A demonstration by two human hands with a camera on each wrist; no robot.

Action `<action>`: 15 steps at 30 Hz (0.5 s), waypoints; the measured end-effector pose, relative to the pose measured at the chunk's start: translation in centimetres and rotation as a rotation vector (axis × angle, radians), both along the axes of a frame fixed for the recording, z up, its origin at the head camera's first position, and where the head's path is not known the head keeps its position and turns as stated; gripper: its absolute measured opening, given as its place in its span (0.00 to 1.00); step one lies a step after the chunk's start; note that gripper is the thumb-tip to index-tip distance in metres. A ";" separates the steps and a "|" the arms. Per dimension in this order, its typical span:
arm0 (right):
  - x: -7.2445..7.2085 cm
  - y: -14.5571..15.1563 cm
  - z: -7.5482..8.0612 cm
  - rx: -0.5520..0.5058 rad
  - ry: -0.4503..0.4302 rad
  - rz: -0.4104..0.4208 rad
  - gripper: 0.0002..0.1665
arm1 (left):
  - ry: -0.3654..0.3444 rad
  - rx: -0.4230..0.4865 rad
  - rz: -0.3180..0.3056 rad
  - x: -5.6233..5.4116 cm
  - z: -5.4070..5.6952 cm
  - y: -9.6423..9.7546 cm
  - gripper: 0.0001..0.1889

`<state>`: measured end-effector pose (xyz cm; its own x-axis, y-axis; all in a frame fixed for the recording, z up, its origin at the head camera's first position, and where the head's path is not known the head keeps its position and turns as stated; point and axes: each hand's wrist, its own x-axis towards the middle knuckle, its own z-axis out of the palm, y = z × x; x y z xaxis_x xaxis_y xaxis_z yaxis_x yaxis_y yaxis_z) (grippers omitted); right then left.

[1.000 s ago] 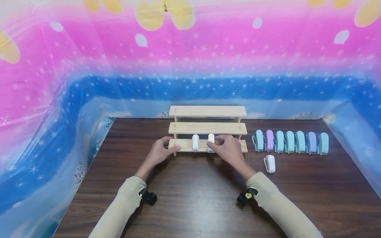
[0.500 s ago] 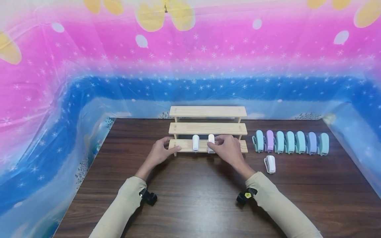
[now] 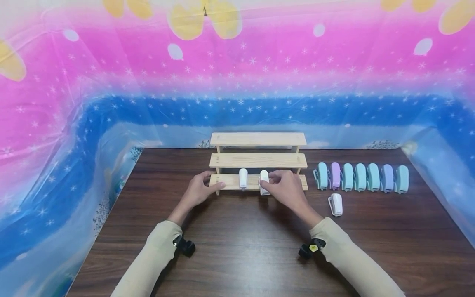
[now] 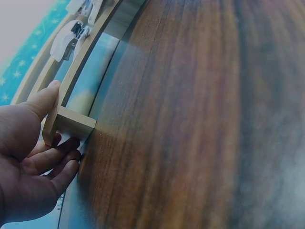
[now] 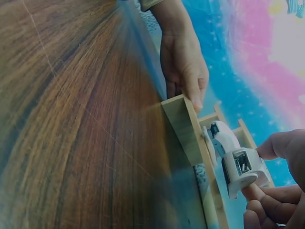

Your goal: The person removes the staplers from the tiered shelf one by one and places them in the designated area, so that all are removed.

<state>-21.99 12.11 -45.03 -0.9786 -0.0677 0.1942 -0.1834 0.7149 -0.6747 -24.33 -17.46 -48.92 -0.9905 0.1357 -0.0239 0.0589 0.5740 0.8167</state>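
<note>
A three-tier wooden shelf (image 3: 258,160) stands at the back of the table. My left hand (image 3: 200,190) grips the left end of its lowest board, thumb on top and fingers curled beneath, as the left wrist view shows. One white mini stapler (image 3: 243,178) stands on that board near the middle. Just right of it, my right hand (image 3: 286,187) pinches a second white stapler (image 5: 240,164) between thumb and fingers, its lower end overlapping the board's front edge in the head view. In the right wrist view the held stapler's metal mouth faces the camera.
Right of the shelf, a row of several staplers (image 3: 360,177) in mint, purple and lavender stands on the dark wood table (image 3: 245,247). A single white stapler (image 3: 336,205) lies in front of that row. Behind the table hangs a pink and blue printed cloth (image 3: 237,82).
My right hand has drawn the pinched stapler slightly toward me, over the lowest board's front edge. The left hand keeps its grip, and the other staplers stay in place.
</note>
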 end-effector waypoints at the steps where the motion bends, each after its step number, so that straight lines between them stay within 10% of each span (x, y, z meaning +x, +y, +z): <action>1: 0.1 0.1 0.1 -0.003 0.003 0.001 0.25 | 0.000 -0.001 0.000 0.0 0.0 0.0 0.36; 15: 1.2 1.9 1.0 0.011 0.029 -0.013 0.24 | -0.009 0.005 0.002 0.0 0.0 0.0 0.37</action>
<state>-20.78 14.00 -43.98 -0.9734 -0.0574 0.2218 -0.1934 0.7247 -0.6614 -24.29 -17.44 -48.87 -0.9905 0.1338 -0.0326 0.0501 0.5701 0.8201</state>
